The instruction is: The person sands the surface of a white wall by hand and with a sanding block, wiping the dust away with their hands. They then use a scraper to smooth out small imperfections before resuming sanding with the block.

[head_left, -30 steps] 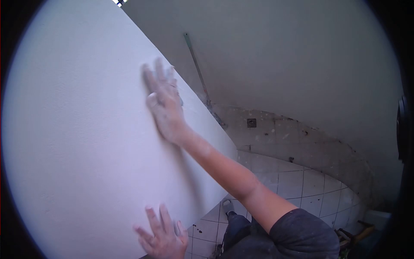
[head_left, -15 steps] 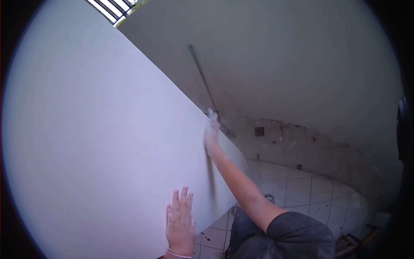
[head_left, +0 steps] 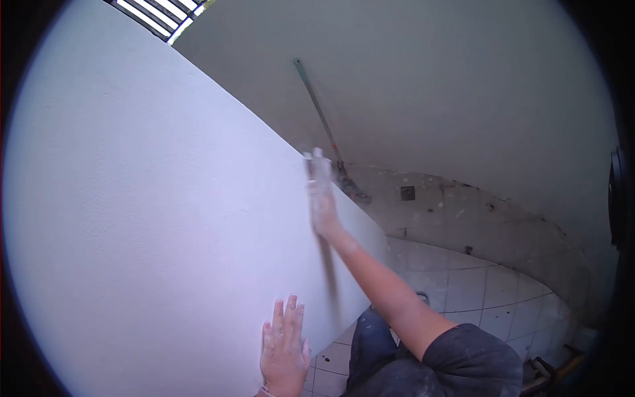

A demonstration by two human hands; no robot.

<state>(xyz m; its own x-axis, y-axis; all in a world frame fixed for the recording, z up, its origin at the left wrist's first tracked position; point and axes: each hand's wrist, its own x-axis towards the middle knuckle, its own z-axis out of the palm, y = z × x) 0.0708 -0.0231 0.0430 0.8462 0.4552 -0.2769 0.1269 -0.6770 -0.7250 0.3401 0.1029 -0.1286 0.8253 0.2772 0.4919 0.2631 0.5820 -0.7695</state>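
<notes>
A large white wall panel [head_left: 165, 212] fills the left side of the view. My left hand [head_left: 284, 347], dusted with white, lies flat against its lower part with the fingers spread and holds nothing. Higher up, near the panel's slanting edge, is my right hand [head_left: 321, 198], also coated with white dust and blurred by motion. A small brownish piece shows beside its fingers, against the panel; what it is I cannot make out. Below this hand a dark shadow streak runs down the surface.
A long-handled tool [head_left: 321, 112] leans on the grey wall [head_left: 450, 86] behind the edge. Below are a stained band with a small square drain [head_left: 407, 193] and a tiled floor [head_left: 463, 291]. A barred opening [head_left: 159, 16] is at the top left; dark objects [head_left: 546, 374] lie at the lower right.
My right hand has moved slightly up along the panel's edge. My left hand appears a little lower and further right, and the whole view has shifted slightly.
</notes>
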